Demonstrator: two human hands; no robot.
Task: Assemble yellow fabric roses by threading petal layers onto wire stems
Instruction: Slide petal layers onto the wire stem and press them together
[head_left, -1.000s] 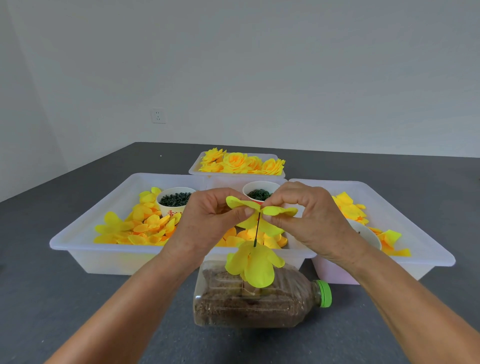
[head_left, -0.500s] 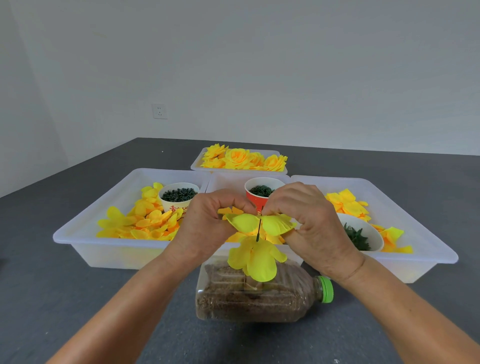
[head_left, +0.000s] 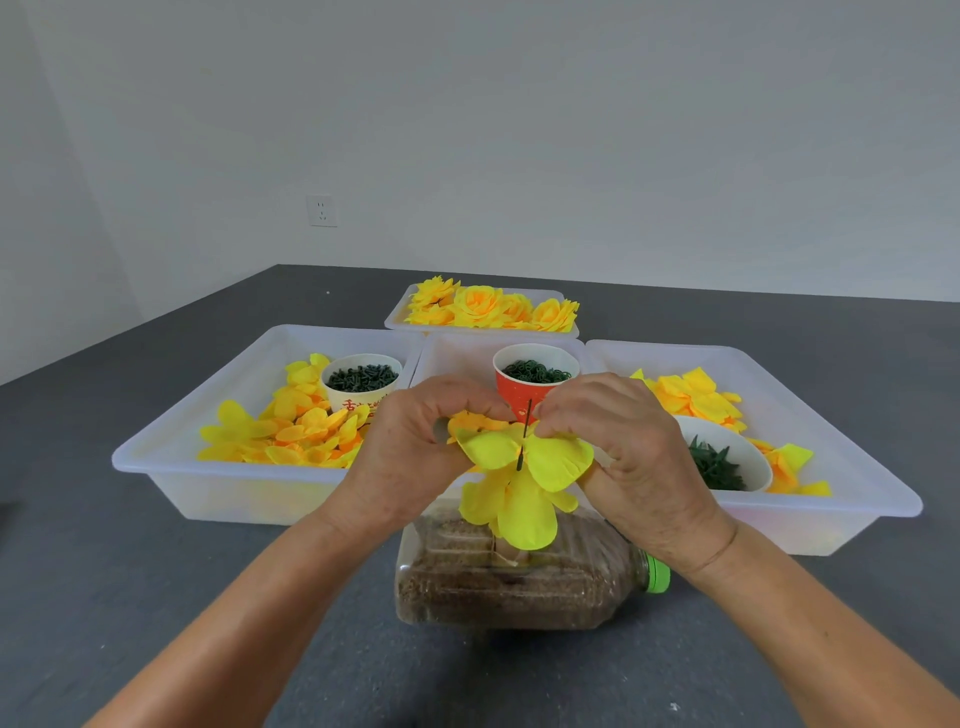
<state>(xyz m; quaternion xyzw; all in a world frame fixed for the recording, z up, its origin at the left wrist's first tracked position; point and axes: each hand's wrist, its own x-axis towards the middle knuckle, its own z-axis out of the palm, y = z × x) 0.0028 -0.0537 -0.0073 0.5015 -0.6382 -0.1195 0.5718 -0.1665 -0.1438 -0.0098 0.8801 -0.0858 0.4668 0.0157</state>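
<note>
Yellow petal layer (head_left: 524, 457) pinched by left hand (head_left: 410, 457) and right hand (head_left: 623, 452) on wire stem (head_left: 524, 434). Red characters on white cup (head_left: 358, 387), illegible.

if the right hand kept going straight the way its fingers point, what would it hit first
Its fingers point left, so the right hand would probably meet the wire stem first, then the left hand; depth is uncertain.

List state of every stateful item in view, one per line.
left hand: pinching the upper petal layer
right hand: pinching the same layer
upper petal layer: threaded on wire stem
wire stem: upright, tip above layer
lower petal layer: already on stem
bottle: on its side, capped
red cup: upright, filled
</note>
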